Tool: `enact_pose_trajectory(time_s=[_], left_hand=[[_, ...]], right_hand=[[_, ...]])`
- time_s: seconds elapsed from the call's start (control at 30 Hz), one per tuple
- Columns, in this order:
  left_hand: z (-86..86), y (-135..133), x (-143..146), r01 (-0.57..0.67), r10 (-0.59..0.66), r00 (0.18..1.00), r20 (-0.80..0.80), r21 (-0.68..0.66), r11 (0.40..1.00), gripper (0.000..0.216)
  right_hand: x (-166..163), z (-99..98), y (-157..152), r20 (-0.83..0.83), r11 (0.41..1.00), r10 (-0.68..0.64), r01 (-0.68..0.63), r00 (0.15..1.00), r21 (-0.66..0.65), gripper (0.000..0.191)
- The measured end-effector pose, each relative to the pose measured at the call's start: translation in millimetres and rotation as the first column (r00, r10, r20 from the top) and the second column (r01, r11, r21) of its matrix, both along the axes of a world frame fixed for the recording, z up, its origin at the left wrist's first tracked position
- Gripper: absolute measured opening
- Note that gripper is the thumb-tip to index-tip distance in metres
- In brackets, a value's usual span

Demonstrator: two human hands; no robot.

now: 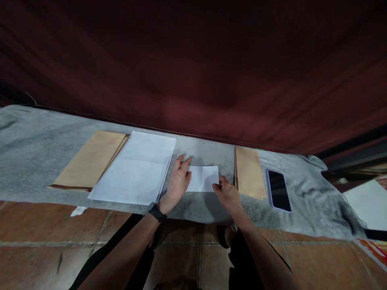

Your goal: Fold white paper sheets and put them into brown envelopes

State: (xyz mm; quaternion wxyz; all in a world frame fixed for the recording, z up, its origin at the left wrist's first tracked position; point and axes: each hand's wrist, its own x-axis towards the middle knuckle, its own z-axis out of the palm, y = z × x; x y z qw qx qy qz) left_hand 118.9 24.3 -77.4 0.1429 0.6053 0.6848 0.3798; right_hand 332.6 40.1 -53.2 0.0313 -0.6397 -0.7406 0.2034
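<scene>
A small folded white paper [204, 178] lies on the grey cloth [36, 153] in front of me. My left hand [178, 182] rests flat on the paper's left edge, fingers stretched out and pointing away from me. A black band is on that wrist. My right hand [227, 194] presses the paper's lower right corner with bent fingers. A stack of larger white sheets [136, 168] lies just left of my left hand.
Brown envelopes [90, 160] lie at the left of the white sheets, and another brown envelope [249, 172] lies right of the folded paper. A dark phone [278, 190] sits further right. A dark red curtain hangs behind. Tiled floor lies below the cloth's edge.
</scene>
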Motion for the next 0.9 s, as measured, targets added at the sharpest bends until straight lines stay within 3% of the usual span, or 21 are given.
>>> enact_pose_trajectory(time_s=[0.2,0.33,0.6,0.67,0.77,0.9], left_hand=[[-6.2,-18.4,21.9,0.156,-0.157,0.978,-0.138,-0.016,0.988,0.045],[-10.8,-39.7,41.9,0.252,-0.257,0.930,-0.262,-0.052,0.966,0.057],[-12.6,-61.3,54.1,0.280,-0.303,0.843,-0.445,-0.118,0.953,0.070],[-12.6,-62.8,55.0,0.291,-0.316,0.833,-0.454,-0.126,0.948,0.072],[-14.3,-64.6,56.5,0.298,-0.321,0.829,-0.458,-0.123,0.946,0.073],[-18.4,-65.7,58.4,0.284,-0.306,0.833,-0.461,-0.120,0.951,0.068]], right_hand=[[-0.9,2.0,-3.9,0.074,0.999,0.011,-0.014,0.997,0.038,0.028],[0.2,-2.5,-7.8,0.091,0.993,0.034,-0.044,0.995,0.112,0.031],[1.6,-5.9,-11.1,0.084,0.978,0.027,-0.044,0.996,0.204,0.033],[1.3,-8.4,-11.1,0.015,0.956,0.085,-0.085,0.996,0.282,0.033],[-2.2,-15.9,-14.4,-0.116,0.905,0.271,-0.212,0.956,0.368,0.045],[-9.4,-28.3,-24.9,-0.159,0.873,0.443,-0.384,0.882,0.301,0.058]])
